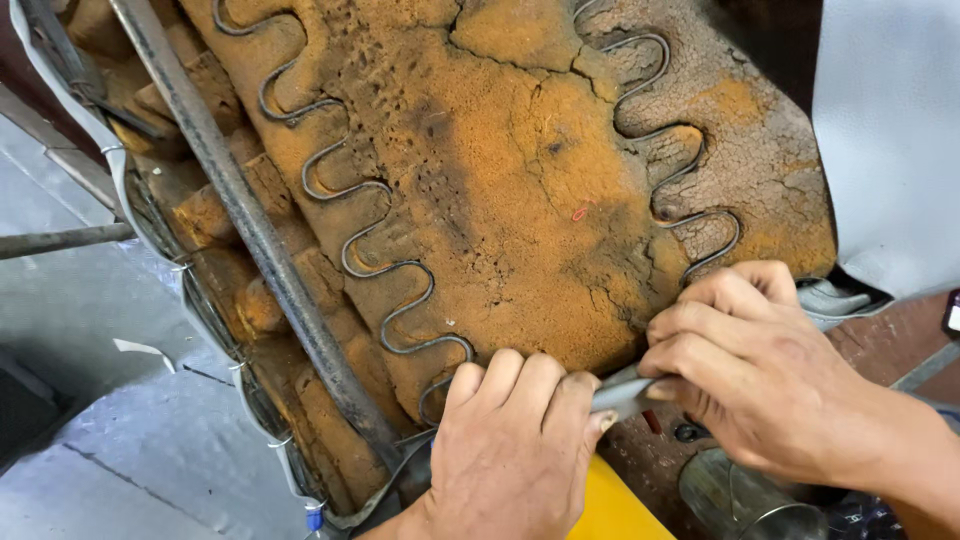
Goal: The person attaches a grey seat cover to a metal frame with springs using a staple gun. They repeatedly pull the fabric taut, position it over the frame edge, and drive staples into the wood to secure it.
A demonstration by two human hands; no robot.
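Grey concrete floor (130, 440) lies below an upturned seat cushion (520, 190) of cracked orange foam, crumbly-looking, laced with stiff zigzag springs (375, 255). Left hand (515, 450) curls shut on its lower edge; right hand (755, 365) pinches a thin grey cover strip (620, 392) between both hands. Best gripped by the dark frame tube (255, 225), beyond the left knuckles.

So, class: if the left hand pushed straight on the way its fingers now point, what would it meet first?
The left hand points up the picture, fingers already at the lower edge of the cracked orange foam. It would meet that foam first, beside a zigzag spring, though depth is unclear.
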